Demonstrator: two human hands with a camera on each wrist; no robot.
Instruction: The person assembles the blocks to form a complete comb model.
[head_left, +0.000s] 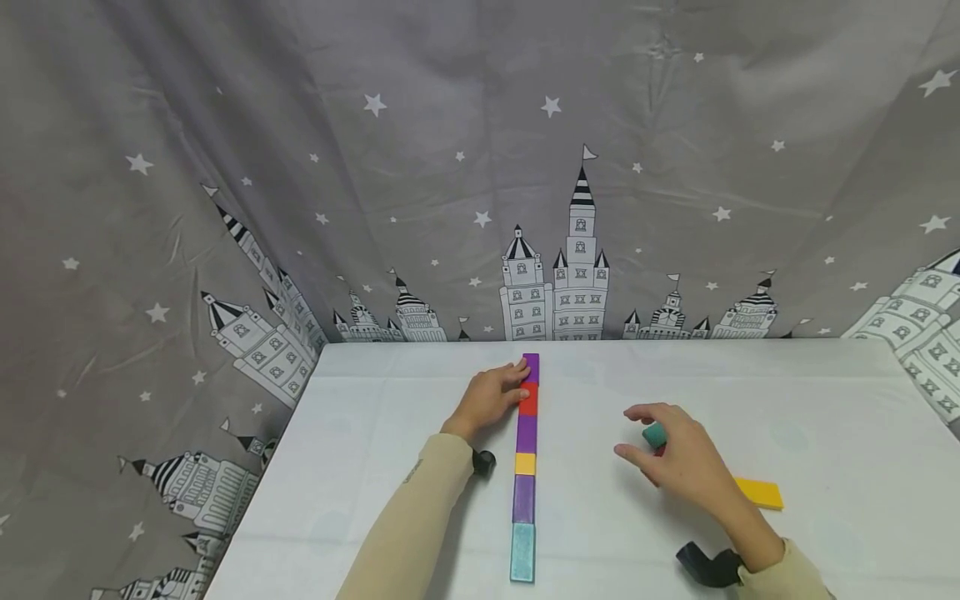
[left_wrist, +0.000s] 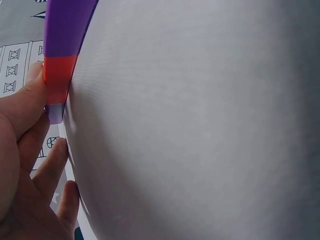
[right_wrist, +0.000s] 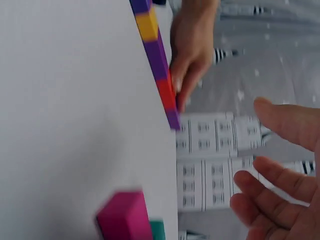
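Observation:
A straight row of blocks runs toward the far edge: a teal block point(head_left: 522, 554) nearest, then a purple block point(head_left: 524, 500), a small yellow block point(head_left: 526, 464), another purple block point(head_left: 527, 435), a red block point(head_left: 528, 402) and a far purple block point(head_left: 532, 367). From the left side, my left hand point(head_left: 483, 402) touches the row at the red and far purple blocks. My right hand point(head_left: 686, 457) is off to the right with thumb and fingers spread, holding nothing. Behind it, partly hidden, are a teal block point(head_left: 654, 434) and a magenta block point(right_wrist: 125, 215).
A flat yellow block point(head_left: 761, 493) lies by the right wrist, partly covered by it. White cloth point(head_left: 375, 483) covers the table, and a grey curtain point(head_left: 450, 83) printed with castles and stars hangs behind and at the sides.

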